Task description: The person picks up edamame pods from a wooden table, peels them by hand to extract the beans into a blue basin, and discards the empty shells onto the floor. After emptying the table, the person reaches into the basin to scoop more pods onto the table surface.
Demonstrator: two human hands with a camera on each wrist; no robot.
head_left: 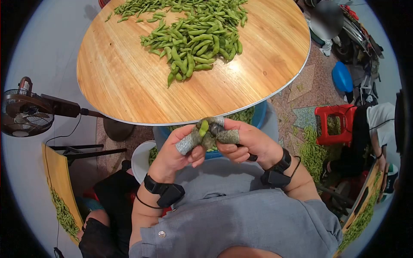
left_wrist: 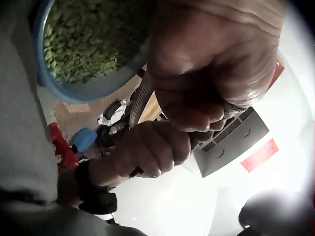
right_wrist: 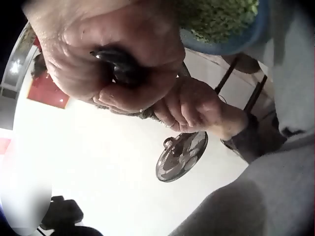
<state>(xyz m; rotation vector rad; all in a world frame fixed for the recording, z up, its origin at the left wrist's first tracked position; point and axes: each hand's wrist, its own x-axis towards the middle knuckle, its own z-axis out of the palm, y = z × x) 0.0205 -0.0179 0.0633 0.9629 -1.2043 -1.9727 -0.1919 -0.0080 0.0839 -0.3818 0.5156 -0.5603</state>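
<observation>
In the head view my two hands meet over the lap, just off the table's near edge. The left hand [head_left: 174,157] pinches a bright green soybean pod [head_left: 204,128] between thumb and finger, both wrapped in grey, worn covers. My right hand [head_left: 256,144], its thumb and finger wrapped likewise, is curled round a small black-handled tool [right_wrist: 120,64]; the handle lies in the palm in the right wrist view. The tool's working end is mostly hidden by the fingers, right beside the pod. Below the hands sits a blue basin [left_wrist: 64,93] of shelled green beans.
A round wooden table [head_left: 124,77] bears a heap of soybean pods [head_left: 198,43]. A white bucket [head_left: 140,161] stands left of the lap, and a fan [head_left: 28,109] farther left. At right are a red stool [head_left: 337,124], pods on the floor [head_left: 312,152] and another person's arm [head_left: 380,161].
</observation>
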